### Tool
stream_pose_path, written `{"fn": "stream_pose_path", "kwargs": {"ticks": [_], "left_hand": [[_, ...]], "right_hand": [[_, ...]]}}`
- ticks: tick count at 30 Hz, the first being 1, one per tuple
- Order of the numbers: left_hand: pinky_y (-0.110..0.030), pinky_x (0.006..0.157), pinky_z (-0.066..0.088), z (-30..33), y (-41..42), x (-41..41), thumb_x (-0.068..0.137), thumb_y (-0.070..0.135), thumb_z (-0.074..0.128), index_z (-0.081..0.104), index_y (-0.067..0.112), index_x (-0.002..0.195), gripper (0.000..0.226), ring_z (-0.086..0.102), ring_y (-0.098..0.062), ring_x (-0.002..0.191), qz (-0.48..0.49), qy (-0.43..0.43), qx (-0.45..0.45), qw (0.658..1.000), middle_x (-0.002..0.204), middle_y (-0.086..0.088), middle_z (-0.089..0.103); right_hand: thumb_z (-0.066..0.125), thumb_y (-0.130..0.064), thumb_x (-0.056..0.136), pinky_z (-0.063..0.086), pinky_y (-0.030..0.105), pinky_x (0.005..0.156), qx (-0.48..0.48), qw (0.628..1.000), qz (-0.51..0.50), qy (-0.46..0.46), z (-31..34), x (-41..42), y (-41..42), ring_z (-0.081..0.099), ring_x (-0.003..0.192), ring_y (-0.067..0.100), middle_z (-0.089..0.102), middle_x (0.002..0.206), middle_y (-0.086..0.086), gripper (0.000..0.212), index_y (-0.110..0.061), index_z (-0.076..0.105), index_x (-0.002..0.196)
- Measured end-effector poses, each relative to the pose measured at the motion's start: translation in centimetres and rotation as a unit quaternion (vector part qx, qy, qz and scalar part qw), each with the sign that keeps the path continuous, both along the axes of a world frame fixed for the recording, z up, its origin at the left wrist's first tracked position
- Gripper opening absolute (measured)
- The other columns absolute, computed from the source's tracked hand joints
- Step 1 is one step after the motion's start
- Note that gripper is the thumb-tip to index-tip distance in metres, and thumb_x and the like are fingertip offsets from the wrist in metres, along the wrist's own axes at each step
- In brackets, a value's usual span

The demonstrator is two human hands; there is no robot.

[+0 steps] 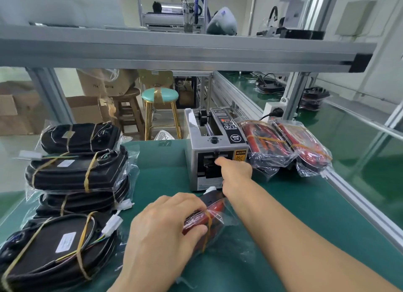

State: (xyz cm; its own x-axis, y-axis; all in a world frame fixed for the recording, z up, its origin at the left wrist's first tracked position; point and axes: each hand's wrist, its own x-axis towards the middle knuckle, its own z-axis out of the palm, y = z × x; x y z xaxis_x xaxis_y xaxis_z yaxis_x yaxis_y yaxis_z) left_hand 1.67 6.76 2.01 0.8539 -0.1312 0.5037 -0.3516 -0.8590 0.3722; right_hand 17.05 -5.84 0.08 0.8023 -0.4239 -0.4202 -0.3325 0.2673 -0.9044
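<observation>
1. Reaching out toward 12 o'clock, the right hand point(236, 171) is stretched to the tape dispenser point(218, 143), with a fingertip right at the dark outlet slot on its front. Only the back of the hand is shown, so whether any tape is pinched can't be told.
2. The bagged red part point(214, 211) is parked mid-bench on the green mat point(283, 204), just at 6 o'clock of the dispenser, with its far end almost against the machine's base.
3. It's gripped by the left hand point(165, 228): fingers curled over the top, thumb tucked against the near side. A yellowish band is wrapped round the part inside the clear bag.
4. At 9 o'clock, the black bagged parts point(76, 171) are piled up, each tied with yellowish bands, with white connectors poking out.
5. At 2 o'clock, two more red bagged parts point(283, 145) are laid side by side, just beside the dispenser.
6. Past the bench edge, around 11 o'clock, a teal-topped stool point(160, 95) and some cardboard boxes point(87, 110) can be made out.
</observation>
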Motion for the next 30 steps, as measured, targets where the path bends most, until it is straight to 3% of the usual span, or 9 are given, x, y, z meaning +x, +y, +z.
{"fn": "stream_pose_path", "kwargs": {"ticks": [2, 4, 7, 9, 12, 14, 20, 25, 30], "left_hand": [[-0.024, 0.055, 0.049, -0.2, 0.1, 0.0, 0.054, 0.04, 0.079, 0.068, 0.038, 0.09, 0.038, 0.061, -0.007, 0.068, 0.008, 0.02, 0.005, 1.0, 0.086, 0.029, 0.065], [-0.019, 0.061, 0.044, -0.2, 0.1, 0.1, 0.06, 0.039, 0.084, 0.068, 0.039, 0.101, 0.044, 0.061, -0.005, 0.076, 0.018, 0.044, 0.005, 0.999, 0.094, 0.03, 0.064], [-0.013, 0.067, 0.033, -0.4, -0.1, 0.6, 0.072, 0.041, 0.077, 0.067, 0.041, 0.105, 0.035, 0.054, -0.002, 0.09, 0.028, 0.07, 0.001, 0.997, 0.108, 0.033, 0.058], [-0.015, 0.066, 0.036, -0.3, -0.3, 0.7, 0.068, 0.037, 0.08, 0.07, 0.038, 0.098, 0.032, 0.057, -0.006, 0.084, 0.031, 0.077, 0.005, 0.997, 0.104, 0.031, 0.061], [-0.024, 0.059, 0.047, -0.1, -0.5, 0.4, 0.059, 0.033, 0.084, 0.072, 0.034, 0.088, 0.032, 0.061, -0.011, 0.071, 0.042, 0.063, 0.005, 0.997, 0.094, 0.027, 0.066], [-0.027, 0.055, 0.048, -0.1, -0.6, 0.3, 0.057, 0.034, 0.08, 0.07, 0.034, 0.087, 0.032, 0.062, -0.011, 0.068, 0.04, 0.05, 0.004, 0.998, 0.089, 0.025, 0.066], [-0.022, 0.058, 0.041, -0.4, -0.9, 0.0, 0.056, 0.04, 0.081, 0.047, 0.043, 0.094, 0.051, 0.058, -0.008, 0.068, 0.067, 0.084, -0.017, 0.994, 0.072, 0.02, 0.058], [-0.01, 0.056, 0.033, -0.1, -1.0, 0.0, 0.043, 0.035, 0.091, 0.059, 0.038, 0.091, 0.058, 0.052, -0.004, 0.063, 0.06, 0.044, 0.028, 0.997, 0.068, 0.033, 0.042], [-0.026, 0.053, 0.046, -0.2, -1.1, 0.0, 0.044, 0.031, 0.093, 0.062, 0.035, 0.094, 0.059, 0.061, -0.01, 0.069, 0.052, 0.034, 0.029, 0.998, 0.079, 0.024, 0.062]], "right_hand": [[0.071, -0.01, 0.077, 0.031, 0.021, 0.042, 0.008, 0.998, 0.062, 0.003, 1.1, -0.9, -0.5, 0.037, 0.054, 0.014, 0.049, 0.069, 0.004, 0.017, -0.009, 0.054, 0.08], [0.068, -0.016, 0.081, 0.025, 0.019, 0.049, -0.004, 0.988, 0.151, -0.03, 2.6, -2.9, -1.8, 0.034, 0.053, 0.01, 0.044, 0.063, -0.002, 0.016, -0.016, 0.055, 0.073], [0.071, -0.027, 0.076, 0.036, 0.022, 0.067, -0.045, 0.949, 0.298, -0.094, 4.8, -7.2, -3.9, 0.06, 0.074, 0.003, 0.066, 0.076, -0.013, 0.01, -0.021, 0.071, 0.067], [0.07, -0.027, 0.076, 0.041, 0.016, 0.071, -0.043, 0.922, 0.37, -0.109, 4.9, -9.3, -4.5, 0.06, 0.078, -0.017, 0.07, 0.092, -0.024, 0.008, -0.024, 0.077, 0.075], [0.067, -0.021, 0.08, 0.035, 0.01, 0.073, -0.062, 0.913, 0.392, -0.092, 3.3, -9.7, -4.7, 0.056, 0.093, -0.019, 0.061, 0.118, -0.018, 0.022, -0.003, 0.076, 0.089], [0.067, -0.016, 0.08, 0.039, 0.007, 0.07, -0.067, 0.914, 0.391, -0.087, 2.4, -9.3, -4.7, 0.056, 0.101, -0.011, 0.061, 0.119, -0.011, 0.02, 0.002, 0.074, 0.084], [0.068, -0.007, 0.079, 0.043, 0.004, 0.059, -0.069, 0.917, 0.383, -0.084, 1.9, -9.0, -4.4, 0.061, 0.083, -0.003, 0.064, 0.108, -0.003, 0.012, -0.005, 0.071, 0.068], [0.07, -0.004, 0.078, 0.04, -0.001, 0.049, -0.08, 0.913, 0.392, -0.081, 2.6, -9.2, -4.5, 0.06, 0.08, -0.01, 0.062, 0.107, -0.001, 0.015, -0.005, 0.069, 0.063], [0.07, -0.005, 0.078, 0.037, -0.004, 0.05, -0.092, 0.904, 0.411, -0.08, 2.9, -9.1, -4.4, 0.057, 0.073, -0.017, 0.063, 0.104, -0.003, 0.022, -0.012, 0.07, 0.057]]}}
